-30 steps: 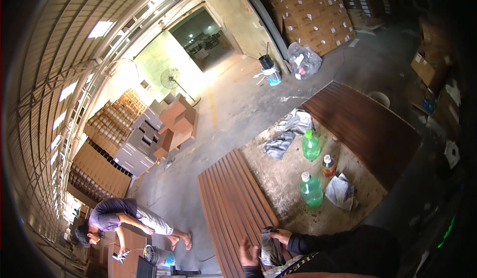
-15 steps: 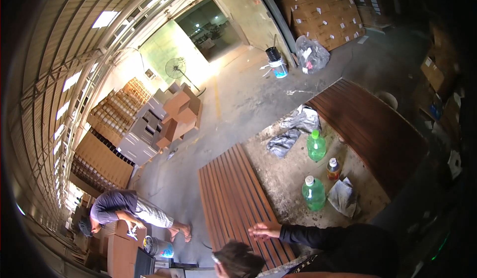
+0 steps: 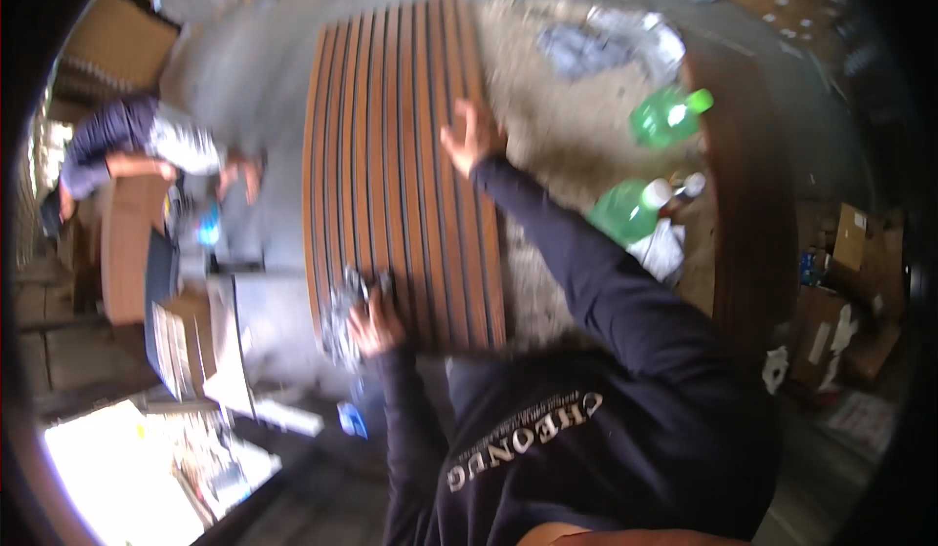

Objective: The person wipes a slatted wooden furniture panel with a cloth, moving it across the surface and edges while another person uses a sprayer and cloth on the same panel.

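A brown slatted wood panel (image 3: 401, 155) with dark grooves lies lengthwise before me on a worn tabletop (image 3: 576, 136). My left hand (image 3: 376, 326) is closed on a crumpled grey rag (image 3: 342, 326), against the panel's near left part. Farther up, my right hand (image 3: 474, 138) is at the panel's right edge, fingers apart and holding nothing. To the right of it are a green bottle with a green cap (image 3: 669, 116) and a green bottle with a white cap (image 3: 625, 212). A smaller dark-capped bottle (image 3: 692, 187) is partly hidden behind the latter.
Grey cloths (image 3: 586, 48) lie at the table's far side, and a pale cloth (image 3: 660, 251) beside the bottles. A dark brown panel (image 3: 747, 175) runs along the right. Another person (image 3: 122, 141) bends over a cardboard box (image 3: 135, 243) at left. Cartons (image 3: 860, 292) stand at right.
My view has swung down and round, so the panel now runs away from me. My left hand and its grey rag have come into view. My right arm reaches farther over the panel.
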